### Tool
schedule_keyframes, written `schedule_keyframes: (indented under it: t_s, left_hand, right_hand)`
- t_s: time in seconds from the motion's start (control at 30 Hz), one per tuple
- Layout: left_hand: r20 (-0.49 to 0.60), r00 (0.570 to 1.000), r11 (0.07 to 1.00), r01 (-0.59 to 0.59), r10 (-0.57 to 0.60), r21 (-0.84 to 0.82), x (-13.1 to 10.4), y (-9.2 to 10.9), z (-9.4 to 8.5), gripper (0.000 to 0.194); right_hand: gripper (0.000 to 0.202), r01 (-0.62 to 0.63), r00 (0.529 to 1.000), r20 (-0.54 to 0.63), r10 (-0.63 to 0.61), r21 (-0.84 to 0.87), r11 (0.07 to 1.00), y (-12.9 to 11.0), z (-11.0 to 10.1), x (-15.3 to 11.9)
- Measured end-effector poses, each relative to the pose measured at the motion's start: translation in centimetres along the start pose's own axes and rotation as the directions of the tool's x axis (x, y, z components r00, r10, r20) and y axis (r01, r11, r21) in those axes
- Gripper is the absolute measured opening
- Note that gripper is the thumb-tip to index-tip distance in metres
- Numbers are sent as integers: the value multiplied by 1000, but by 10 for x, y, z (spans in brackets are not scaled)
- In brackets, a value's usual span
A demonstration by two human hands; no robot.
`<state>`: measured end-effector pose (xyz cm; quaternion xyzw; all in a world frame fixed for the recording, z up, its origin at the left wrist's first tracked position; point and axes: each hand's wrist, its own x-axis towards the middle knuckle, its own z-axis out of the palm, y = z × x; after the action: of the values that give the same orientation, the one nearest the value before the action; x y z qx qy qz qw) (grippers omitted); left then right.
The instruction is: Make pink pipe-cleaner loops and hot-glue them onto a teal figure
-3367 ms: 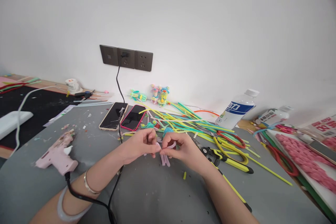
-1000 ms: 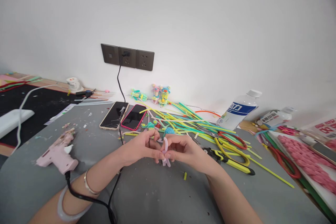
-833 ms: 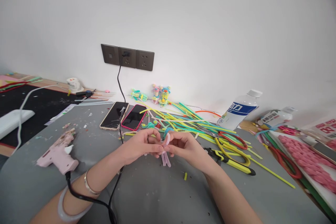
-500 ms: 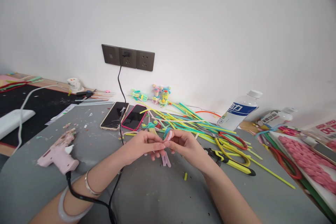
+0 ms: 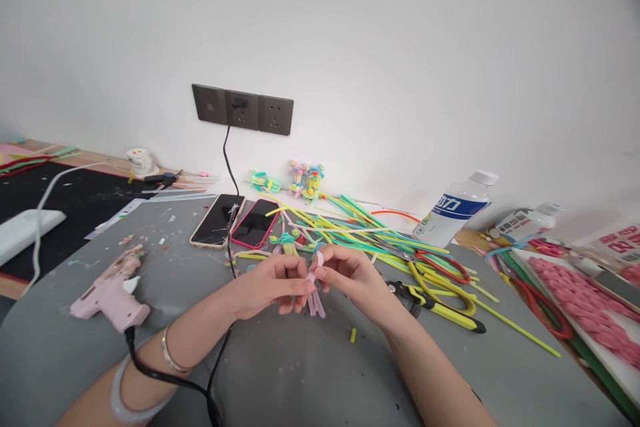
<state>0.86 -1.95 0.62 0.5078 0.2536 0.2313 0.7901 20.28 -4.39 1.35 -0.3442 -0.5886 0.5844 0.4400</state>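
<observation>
Left hand (image 5: 269,288): pinching the lilac pipe-cleaner piece (image 5: 313,303)!
Right hand (image 5: 353,281): right there, gripping its curled top!
Pink glue gun (image 5: 111,300): down on grey tabletop (image 5: 280,373).

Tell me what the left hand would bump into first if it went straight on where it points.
Most likely the right hand, facing it closely across the lilac piece; the exact depth is hard to judge.

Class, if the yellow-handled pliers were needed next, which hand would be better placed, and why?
Probably the right hand: the pliers lie on its side, close by, while the left hand is farther across. It does, though, hold the lilac strip.
</observation>
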Motion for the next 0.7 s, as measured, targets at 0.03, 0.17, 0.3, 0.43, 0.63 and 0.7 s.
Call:
schedule_keyframes:
  t_s: [0.03,0.17,0.3,0.43,0.63,0.7]
  left_hand:
    - [-6,1000,1000,-7,7,-2,0,0,0,35]
    - [-22,999,1000,-24,24,-17,0,0,0,37]
    - [-12,1000,1000,-4,4,-23,0,0,0,39]
    - [-33,999,1000,13,-13,-17,1,1,0,36]
    - [-71,997,1000,-11,9,-29,3,-1,-2,32]
    - [-97,995,999,-25,21,-36,4,-2,-3,33]
  right_hand:
    - [26,11,1000,-15,-11,9,1000,1,0,0]
    - [23,57,998,-22,-56,13,998,1,0,-1]
    - [24,86,996,12,-86,-21,996,-3,0,-3]
    - [22,59,998,11,-59,-3,998,-4,-2,-3]
    - [22,41,999,8,-41,-42,998,-1,-4,-3]
    - [22,42,999,19,-42,-35,998,-1,-3,-3]
